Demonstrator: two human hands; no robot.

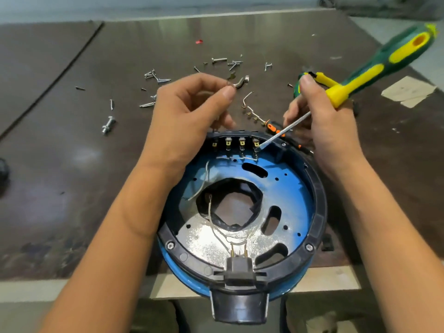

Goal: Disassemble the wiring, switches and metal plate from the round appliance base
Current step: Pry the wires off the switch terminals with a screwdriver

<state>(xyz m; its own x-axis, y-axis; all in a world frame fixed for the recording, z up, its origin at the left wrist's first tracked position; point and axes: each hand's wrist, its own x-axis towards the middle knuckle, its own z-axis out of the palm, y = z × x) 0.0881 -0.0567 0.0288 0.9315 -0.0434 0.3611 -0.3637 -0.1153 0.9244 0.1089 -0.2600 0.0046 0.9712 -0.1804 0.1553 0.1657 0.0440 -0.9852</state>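
The round base (320,212) sits at the table's (72,145) near edge, holding within its black rim the metal plate (209,243), white wires (209,216) and a row of four switches (235,143) along the far wall. The left hand (187,111) pinches a thin piece (230,84) between thumb and forefinger above the switches; the right hand (319,126) grips a screwdriver (374,68), its tip at the rightmost switch.
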